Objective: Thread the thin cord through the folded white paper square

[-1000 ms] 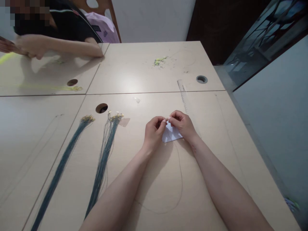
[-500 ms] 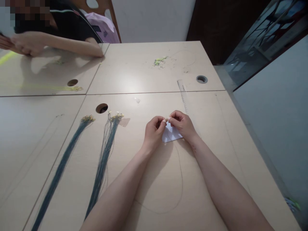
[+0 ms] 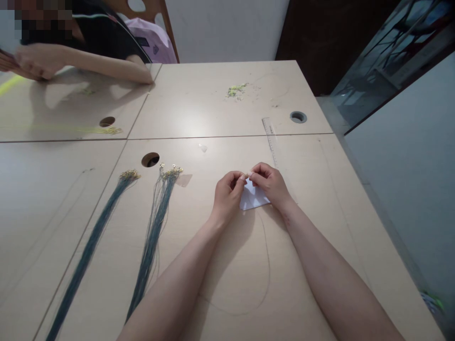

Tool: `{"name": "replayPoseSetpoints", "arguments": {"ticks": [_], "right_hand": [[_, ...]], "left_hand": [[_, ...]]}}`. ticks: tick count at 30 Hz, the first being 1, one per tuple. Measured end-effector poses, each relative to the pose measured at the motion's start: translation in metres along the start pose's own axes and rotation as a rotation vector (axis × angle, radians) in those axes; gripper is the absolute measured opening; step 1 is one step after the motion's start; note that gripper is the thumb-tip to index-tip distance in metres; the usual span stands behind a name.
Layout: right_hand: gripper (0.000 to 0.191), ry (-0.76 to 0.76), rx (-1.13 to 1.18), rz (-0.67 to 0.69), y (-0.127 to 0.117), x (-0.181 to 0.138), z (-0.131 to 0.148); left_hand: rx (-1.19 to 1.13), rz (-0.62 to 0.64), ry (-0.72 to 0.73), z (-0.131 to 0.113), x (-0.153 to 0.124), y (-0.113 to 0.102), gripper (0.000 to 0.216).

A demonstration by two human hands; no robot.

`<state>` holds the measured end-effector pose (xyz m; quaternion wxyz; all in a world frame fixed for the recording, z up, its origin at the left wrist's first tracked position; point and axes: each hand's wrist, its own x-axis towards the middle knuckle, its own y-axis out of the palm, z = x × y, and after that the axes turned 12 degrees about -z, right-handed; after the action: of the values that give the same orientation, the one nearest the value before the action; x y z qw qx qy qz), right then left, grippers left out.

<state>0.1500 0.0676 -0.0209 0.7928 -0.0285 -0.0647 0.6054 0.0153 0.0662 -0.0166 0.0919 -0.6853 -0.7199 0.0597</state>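
My left hand [image 3: 228,193] and my right hand [image 3: 270,183] meet fingertip to fingertip, both pinched closed. A tiny gold-coloured metal fitting [image 3: 247,176] shows between them; its exact shape is too small to tell. From beneath my hands a thin cord [image 3: 269,265] curves down the table in a wide loop and passes behind my left forearm. Under my fingers lies a white card [image 3: 253,198], partly covered by my right hand. To the left rest two bundles of dark teal cords [image 3: 93,244] with gold-coloured metal ends [image 3: 130,175].
A clear ruler [image 3: 270,142] lies beyond my right hand. Yellow-green scraps [image 3: 235,91] are scattered farther back. Cable holes [image 3: 150,160] pierce the pale table [image 3: 199,118]. Across at the left, a person's forearm [image 3: 106,67] rests on the table near yellow cords [image 3: 110,130].
My fingertips have shifted very slightly around the small gold-coloured fitting. Both hands otherwise keep their place, and the cords lie as before.
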Motion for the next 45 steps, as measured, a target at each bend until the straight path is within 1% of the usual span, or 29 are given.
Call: {"name": "replayPoseSetpoints", "arguments": {"ticks": [16, 25, 33, 45], "right_hand": [[0.014, -0.025, -0.002, 0.007, 0.0005, -0.0016, 0.0028], [0.014, -0.023, -0.015, 0.004, 0.0008, -0.0019, 0.0042], [0.013, -0.014, 0.013, -0.019, 0.0006, -0.0003, 0.0000], [0.011, 0.002, 0.024, -0.018, 0.0010, 0.0002, -0.0004]], "left_hand": [[-0.014, 0.004, -0.004, 0.0039, 0.0011, 0.0001, 0.018], [-0.037, -0.009, -0.022, 0.0020, 0.0009, -0.0003, 0.021], [-0.022, 0.002, -0.006, -0.0002, -0.0001, 0.0003, 0.020], [-0.001, -0.004, 0.012, 0.0003, 0.0001, 0.0002, 0.018]]}}
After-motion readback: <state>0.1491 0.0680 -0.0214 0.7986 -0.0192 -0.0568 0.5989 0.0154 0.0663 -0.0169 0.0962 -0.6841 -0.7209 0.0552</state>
